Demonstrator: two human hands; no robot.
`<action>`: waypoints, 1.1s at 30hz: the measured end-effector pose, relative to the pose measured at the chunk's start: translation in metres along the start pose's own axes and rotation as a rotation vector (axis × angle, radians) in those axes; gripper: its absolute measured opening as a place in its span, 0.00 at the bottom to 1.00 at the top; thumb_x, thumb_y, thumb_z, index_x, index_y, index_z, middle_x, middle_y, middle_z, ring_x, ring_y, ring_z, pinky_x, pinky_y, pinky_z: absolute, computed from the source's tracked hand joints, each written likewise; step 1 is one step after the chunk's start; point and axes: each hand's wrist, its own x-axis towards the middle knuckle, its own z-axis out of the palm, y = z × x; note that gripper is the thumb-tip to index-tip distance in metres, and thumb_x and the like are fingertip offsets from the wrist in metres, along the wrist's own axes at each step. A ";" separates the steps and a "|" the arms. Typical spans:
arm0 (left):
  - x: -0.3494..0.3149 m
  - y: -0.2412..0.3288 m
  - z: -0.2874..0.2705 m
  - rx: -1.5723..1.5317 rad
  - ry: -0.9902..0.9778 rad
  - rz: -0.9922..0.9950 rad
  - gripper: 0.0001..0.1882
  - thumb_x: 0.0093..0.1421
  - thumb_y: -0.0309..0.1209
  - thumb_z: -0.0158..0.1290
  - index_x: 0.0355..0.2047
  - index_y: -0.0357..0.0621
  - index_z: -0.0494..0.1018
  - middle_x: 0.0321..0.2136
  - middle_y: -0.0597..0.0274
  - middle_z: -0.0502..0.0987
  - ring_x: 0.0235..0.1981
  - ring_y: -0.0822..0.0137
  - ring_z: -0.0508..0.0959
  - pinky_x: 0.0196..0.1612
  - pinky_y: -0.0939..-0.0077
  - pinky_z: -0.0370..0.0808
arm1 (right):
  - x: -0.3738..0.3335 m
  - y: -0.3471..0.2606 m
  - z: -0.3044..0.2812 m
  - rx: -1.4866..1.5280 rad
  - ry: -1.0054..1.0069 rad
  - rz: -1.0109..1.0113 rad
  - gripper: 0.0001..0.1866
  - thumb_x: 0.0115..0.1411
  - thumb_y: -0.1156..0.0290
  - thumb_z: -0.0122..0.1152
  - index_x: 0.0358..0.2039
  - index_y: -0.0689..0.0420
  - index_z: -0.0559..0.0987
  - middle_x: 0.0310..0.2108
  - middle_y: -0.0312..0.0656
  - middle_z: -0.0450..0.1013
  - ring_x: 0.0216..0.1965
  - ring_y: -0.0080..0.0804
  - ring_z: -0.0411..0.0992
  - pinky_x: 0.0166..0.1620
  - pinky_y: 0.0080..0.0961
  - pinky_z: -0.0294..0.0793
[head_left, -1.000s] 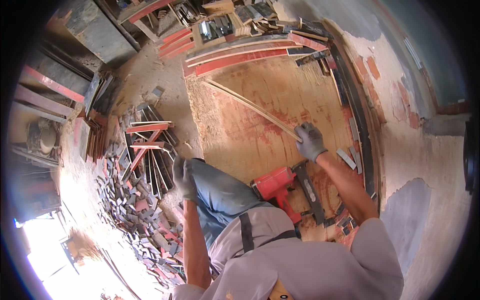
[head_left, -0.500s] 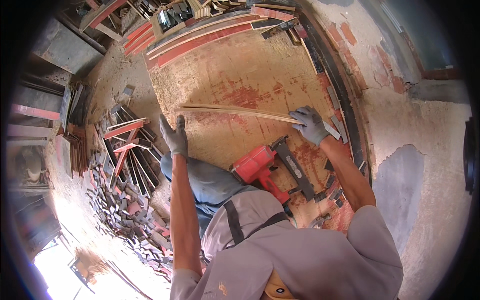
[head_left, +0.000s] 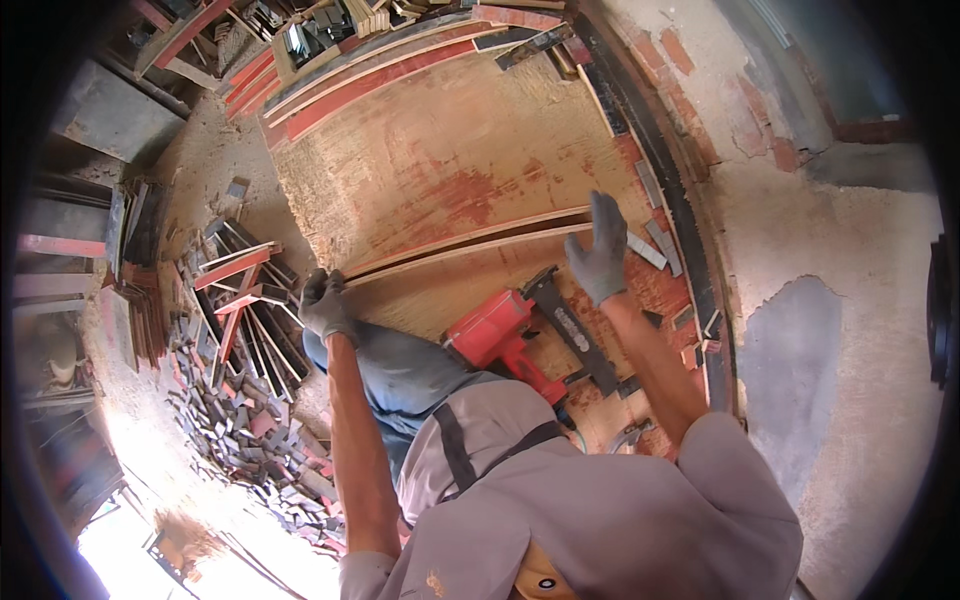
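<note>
Two long, thin wooden strips lie side by side across the plywood board, with a dark gap between them. At their left end my left hand, in a grey glove, is closed with its fingers around the strip ends. My right hand, also gloved, is open at the right end, fingers stretched away from me and thumb apart. Between my forearms a red nail gun with a black magazine lies on the board, nearer to me than the strips.
Red-faced planks lie along the far edge. A dark rail runs beside the wall at right, with small grey blocks near it. Left of my knee are stacked red and black offcuts and a heap of small blocks.
The bunched strips have come down and nearer to me, now spread with a gap. My left hand has closed on their left end; my right hand has let go and opened.
</note>
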 end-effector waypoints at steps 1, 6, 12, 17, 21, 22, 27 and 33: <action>-0.003 0.005 0.005 0.024 0.007 -0.014 0.16 0.54 0.23 0.68 0.43 0.34 0.80 0.30 0.59 0.82 0.27 0.72 0.79 0.33 0.80 0.77 | -0.002 0.003 0.004 0.133 -0.025 0.268 0.41 0.56 0.61 0.71 0.67 0.56 0.63 0.57 0.51 0.67 0.56 0.47 0.70 0.56 0.46 0.68; 0.013 -0.017 -0.002 -0.094 -0.010 -0.017 0.16 0.54 0.25 0.69 0.42 0.34 0.79 0.31 0.60 0.83 0.29 0.72 0.80 0.35 0.79 0.78 | 0.014 0.015 0.021 0.593 -0.119 1.054 0.25 0.62 0.63 0.66 0.54 0.61 0.71 0.39 0.46 0.75 0.42 0.36 0.77 0.40 0.32 0.80; 0.024 -0.030 -0.001 -0.002 0.035 0.025 0.19 0.50 0.28 0.72 0.41 0.37 0.79 0.32 0.61 0.81 0.31 0.71 0.79 0.38 0.78 0.78 | -0.002 0.048 0.006 1.262 -0.257 1.331 0.26 0.62 0.78 0.60 0.60 0.63 0.65 0.45 0.50 0.73 0.36 0.41 0.78 0.38 0.38 0.85; 0.020 -0.024 0.002 -0.093 0.064 -0.111 0.17 0.50 0.28 0.72 0.37 0.35 0.78 0.31 0.59 0.82 0.27 0.71 0.78 0.32 0.77 0.77 | -0.006 0.051 -0.028 1.259 -0.146 1.189 0.23 0.62 0.82 0.57 0.59 0.59 0.70 0.42 0.48 0.77 0.37 0.37 0.78 0.39 0.37 0.85; 0.021 -0.022 0.007 -0.055 0.077 -0.116 0.11 0.52 0.25 0.70 0.32 0.36 0.80 0.29 0.60 0.83 0.27 0.72 0.78 0.33 0.78 0.77 | -0.007 0.067 -0.031 1.337 -0.083 1.183 0.21 0.62 0.81 0.58 0.57 0.56 0.73 0.39 0.45 0.78 0.36 0.36 0.79 0.39 0.37 0.85; 0.049 -0.040 -0.019 -0.163 0.081 -0.013 0.08 0.52 0.24 0.70 0.30 0.37 0.81 0.29 0.61 0.83 0.28 0.72 0.78 0.35 0.78 0.77 | 0.003 0.053 -0.021 1.386 -0.113 1.170 0.21 0.62 0.81 0.59 0.57 0.56 0.74 0.39 0.45 0.78 0.36 0.36 0.79 0.40 0.37 0.85; 0.032 -0.029 -0.006 -0.109 0.083 -0.118 0.07 0.54 0.25 0.68 0.32 0.38 0.82 0.28 0.63 0.83 0.29 0.73 0.78 0.39 0.78 0.77 | -0.013 0.055 -0.010 1.370 -0.094 1.212 0.21 0.62 0.81 0.59 0.56 0.54 0.75 0.40 0.44 0.79 0.37 0.35 0.79 0.41 0.38 0.85; 0.020 -0.010 -0.020 -0.076 0.028 -0.201 0.08 0.58 0.29 0.66 0.37 0.39 0.83 0.29 0.67 0.82 0.29 0.76 0.77 0.34 0.81 0.75 | -0.016 0.040 0.001 1.423 0.007 1.240 0.21 0.62 0.81 0.59 0.56 0.54 0.75 0.40 0.43 0.79 0.37 0.35 0.79 0.41 0.39 0.85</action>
